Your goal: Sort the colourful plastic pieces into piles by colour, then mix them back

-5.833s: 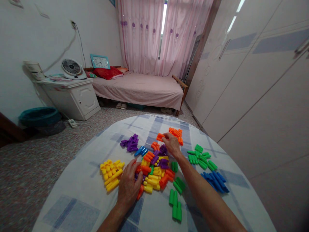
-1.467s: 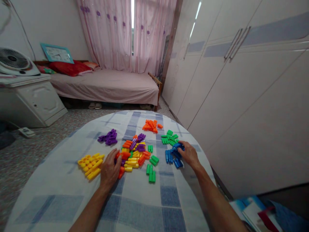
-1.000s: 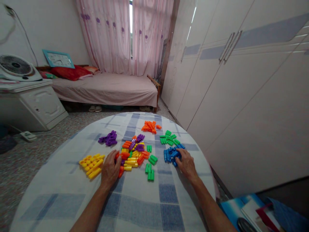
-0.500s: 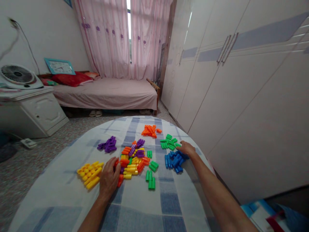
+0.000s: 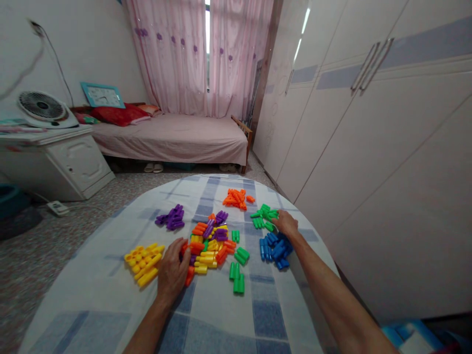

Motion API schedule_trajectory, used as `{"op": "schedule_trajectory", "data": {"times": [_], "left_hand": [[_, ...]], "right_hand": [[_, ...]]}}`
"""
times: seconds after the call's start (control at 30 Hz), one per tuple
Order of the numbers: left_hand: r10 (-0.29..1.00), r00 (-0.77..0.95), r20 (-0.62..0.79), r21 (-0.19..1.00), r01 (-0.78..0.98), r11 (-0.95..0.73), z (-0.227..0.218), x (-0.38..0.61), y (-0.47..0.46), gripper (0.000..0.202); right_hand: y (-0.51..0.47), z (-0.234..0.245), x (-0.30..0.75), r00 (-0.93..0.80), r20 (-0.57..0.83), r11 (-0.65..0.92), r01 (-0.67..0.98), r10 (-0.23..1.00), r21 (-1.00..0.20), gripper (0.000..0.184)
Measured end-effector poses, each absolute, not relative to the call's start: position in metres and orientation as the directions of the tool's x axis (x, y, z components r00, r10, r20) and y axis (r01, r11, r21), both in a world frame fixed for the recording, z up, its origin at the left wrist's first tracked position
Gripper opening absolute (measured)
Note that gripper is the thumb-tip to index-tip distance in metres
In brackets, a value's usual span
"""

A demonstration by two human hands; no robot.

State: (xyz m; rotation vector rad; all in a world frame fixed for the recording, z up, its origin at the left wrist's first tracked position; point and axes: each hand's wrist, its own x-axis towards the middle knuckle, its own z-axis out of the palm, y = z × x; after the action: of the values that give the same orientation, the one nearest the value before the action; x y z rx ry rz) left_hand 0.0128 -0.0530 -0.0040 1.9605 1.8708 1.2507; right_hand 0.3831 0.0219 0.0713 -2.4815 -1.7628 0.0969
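Note:
My left hand (image 5: pixel 172 269) lies flat, fingers spread, against the near left edge of a mixed pile of coloured plastic pegs (image 5: pixel 210 243). My right hand (image 5: pixel 285 223) reaches to the right edge of the green peg pile (image 5: pixel 263 217), fingers curled over the nearest green pegs; whether it holds one is hidden. Just below that wrist lies the blue peg pile (image 5: pixel 275 246). Sorted heaps sit around: yellow pegs (image 5: pixel 143 257) left of my left hand, purple pegs (image 5: pixel 170 218), orange pegs (image 5: pixel 237 198), and a few loose green pegs (image 5: pixel 238 279).
The pegs lie on a round table with a blue-checked cloth (image 5: pixel 228 319). A wardrobe wall (image 5: pixel 368 147) stands close on the right. Beyond are a bed (image 5: pixel 173 137), a white cabinet (image 5: pixel 73 160) with a fan (image 5: pixel 42 105), and a power strip (image 5: pixel 57 208) on the floor.
My right hand has moved from the blue pile up to the green pile. My left hand has stayed on the mixed pile. The view shifted slightly.

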Motion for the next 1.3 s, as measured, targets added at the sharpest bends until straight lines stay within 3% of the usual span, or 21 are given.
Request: {"op": "schedule_trajectory", "data": {"times": [0.13, 0.27, 0.5, 0.63, 0.77, 0.97, 1.17, 1.3], "left_hand": [[0.886, -0.123, 0.446, 0.625, 0.752, -0.21, -0.004, 0.013, -0.053, 0.038], [0.891, -0.117, 0.439, 0.624, 0.753, -0.209, -0.006, 0.012, -0.052, 0.039], [0.888, -0.11, 0.447, 0.607, 0.766, -0.211, -0.01, 0.01, -0.051, 0.039], [0.891, -0.112, 0.44, 0.609, 0.766, -0.204, -0.007, 0.011, -0.051, 0.041], [0.893, -0.115, 0.435, 0.616, 0.761, -0.202, -0.006, 0.012, -0.051, 0.04], [0.888, -0.113, 0.445, 0.608, 0.766, -0.207, -0.009, 0.011, -0.051, 0.039], [0.885, -0.102, 0.455, 0.604, 0.766, -0.222, -0.01, 0.01, -0.05, 0.037], [0.884, -0.103, 0.455, 0.608, 0.762, -0.224, -0.01, 0.011, -0.05, 0.038]], "right_hand": [[0.004, 0.074, 0.361, 0.176, 0.087, -0.166, 0.98, 0.981, -0.105, 0.045], [-0.002, 0.073, 0.337, 0.04, 0.073, -0.038, 0.999, 0.996, -0.03, 0.045], [0.021, 0.067, 0.332, 0.121, 0.093, -0.121, 0.993, 0.988, -0.007, 0.029], [0.023, 0.07, 0.355, 0.178, 0.097, -0.176, 0.984, 0.979, -0.031, 0.039], [0.017, 0.07, 0.376, 0.231, -0.002, -0.231, 0.971, 0.973, -0.063, 0.05], [0.015, 0.06, 0.376, 0.252, -0.008, -0.251, 0.962, 0.968, -0.104, 0.035], [0.01, 0.064, 0.384, 0.297, 0.086, -0.279, 0.944, 0.951, -0.176, 0.041], [-0.006, 0.061, 0.398, 0.316, 0.062, -0.298, 0.932, 0.947, -0.205, 0.042]]}}
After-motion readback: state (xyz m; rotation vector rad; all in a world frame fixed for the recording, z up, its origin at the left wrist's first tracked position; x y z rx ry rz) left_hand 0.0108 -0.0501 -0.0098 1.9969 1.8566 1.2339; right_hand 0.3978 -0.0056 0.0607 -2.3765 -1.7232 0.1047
